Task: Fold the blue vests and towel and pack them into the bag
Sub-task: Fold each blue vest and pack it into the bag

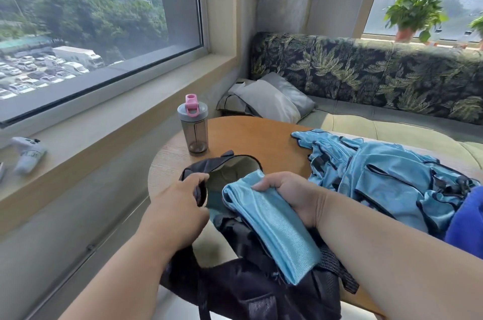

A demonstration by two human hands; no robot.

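head view: right hand (288, 195) grips folded vest (271, 225); left hand (180, 204) holds bag (251, 291)

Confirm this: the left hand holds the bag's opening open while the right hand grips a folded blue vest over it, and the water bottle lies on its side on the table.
Not quite: the water bottle stands upright on the table, as the head view shows. The rest holds.

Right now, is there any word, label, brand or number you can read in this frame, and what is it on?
None readable.
white spray bottle on the windowsill: dark marks on its label, too blurred to read.
water bottle: no print visible.
bag and folded blue vest: no print visible.
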